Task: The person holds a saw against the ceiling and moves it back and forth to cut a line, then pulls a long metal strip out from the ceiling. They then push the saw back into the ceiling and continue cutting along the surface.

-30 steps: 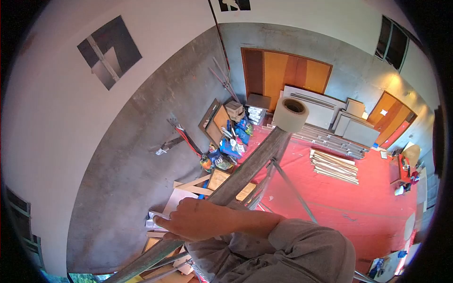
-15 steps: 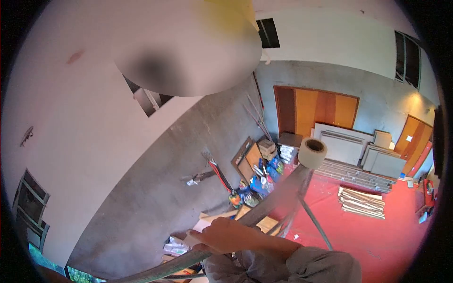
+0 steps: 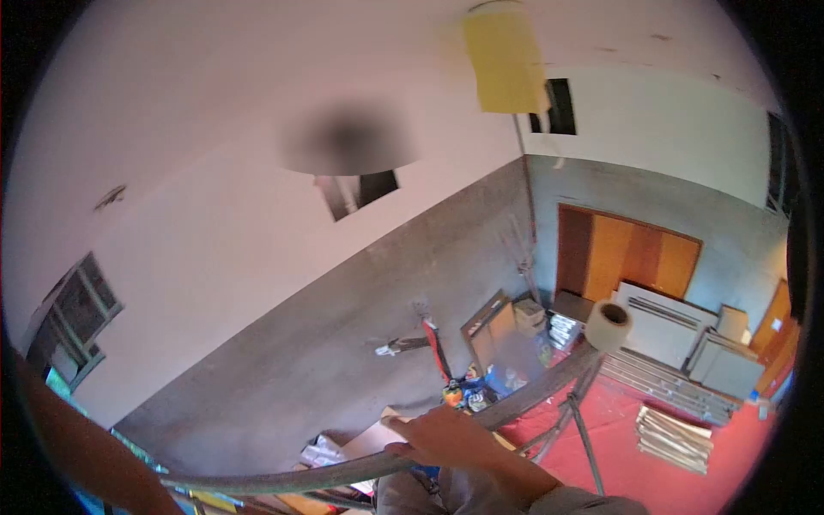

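My right hand (image 3: 451,438) lies over the long curved rail (image 3: 300,482), just above my grey-trousered knees (image 3: 481,493). Its fingers are drawn together toward the left, and what sits at the fingertips is too unclear to name. A roll of pale tape (image 3: 609,326) stands at the rail's far end, well beyond the hand. Only my left forearm (image 3: 94,446) shows, at the lower left; the hand is cut off by the dark rim of the view.
Metal struts (image 3: 585,442) hang below the rail. Far down on the red floor (image 3: 566,468) are stacked wooden strips (image 3: 674,438), leaning panels (image 3: 661,309) and clutter along the grey wall (image 3: 343,326). Overhead hangs a yellow sheet (image 3: 505,60).
My view has swung up and to the left, so the room appears shifted right and down. My left forearm has come into sight. My right hand stays over the rail.
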`<state>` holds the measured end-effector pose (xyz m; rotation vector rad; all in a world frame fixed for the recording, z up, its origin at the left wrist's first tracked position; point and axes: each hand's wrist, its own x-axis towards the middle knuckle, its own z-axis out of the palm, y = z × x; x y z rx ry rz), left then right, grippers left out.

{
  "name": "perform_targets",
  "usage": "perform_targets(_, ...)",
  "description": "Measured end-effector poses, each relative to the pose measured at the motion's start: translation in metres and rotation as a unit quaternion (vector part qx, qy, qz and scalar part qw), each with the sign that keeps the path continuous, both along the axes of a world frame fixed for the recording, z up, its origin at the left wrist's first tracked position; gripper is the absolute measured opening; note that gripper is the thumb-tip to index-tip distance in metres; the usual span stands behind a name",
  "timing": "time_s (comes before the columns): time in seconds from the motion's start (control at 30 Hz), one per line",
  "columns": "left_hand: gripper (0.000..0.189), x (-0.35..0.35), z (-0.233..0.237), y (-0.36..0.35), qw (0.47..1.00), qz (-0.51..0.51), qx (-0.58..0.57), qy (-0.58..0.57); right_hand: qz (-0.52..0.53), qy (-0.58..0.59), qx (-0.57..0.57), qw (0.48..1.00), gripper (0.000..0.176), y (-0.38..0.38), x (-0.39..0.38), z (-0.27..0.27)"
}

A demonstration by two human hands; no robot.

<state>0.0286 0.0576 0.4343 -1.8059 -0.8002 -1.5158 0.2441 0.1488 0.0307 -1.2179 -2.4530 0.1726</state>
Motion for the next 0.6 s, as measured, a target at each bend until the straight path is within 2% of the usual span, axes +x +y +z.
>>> perform_targets(0.07,0.024,-0.005,0.0,0.0,0.998,0.034,0.007,-0.046,-0.019,-0.011,0.004,1.0,0.051,-0.001,-0.003,0.0)
perform_targets(0.17,0.027,-0.039,0.027,-0.001,0.997,0.005,-0.027,0.072,-0.026,0.026,-0.003,0.999,0.049,-0.005,-0.005,-0.002)
perform_targets(0.23,0.023,-0.056,0.024,-0.001,0.995,0.083,-0.002,0.05,-0.03,-0.003,-0.029,0.999,0.052,-0.007,-0.005,0.004)
perform_targets(0.33,0.019,-0.084,-0.013,0.005,0.969,0.239,0.065,0.021,-0.057,-0.016,-0.018,0.998,0.047,-0.013,-0.014,0.012)
perform_targets(0.47,0.017,-0.13,-0.087,0.018,0.894,0.428,0.136,0.001,-0.096,-0.023,0.009,0.995,0.041,-0.017,-0.01,-0.003)
perform_targets(0.6,0.022,-0.165,-0.165,0.012,0.794,0.584,0.171,-0.011,-0.021,0.014,0.007,1.0,0.04,0.013,0.008,-0.035)
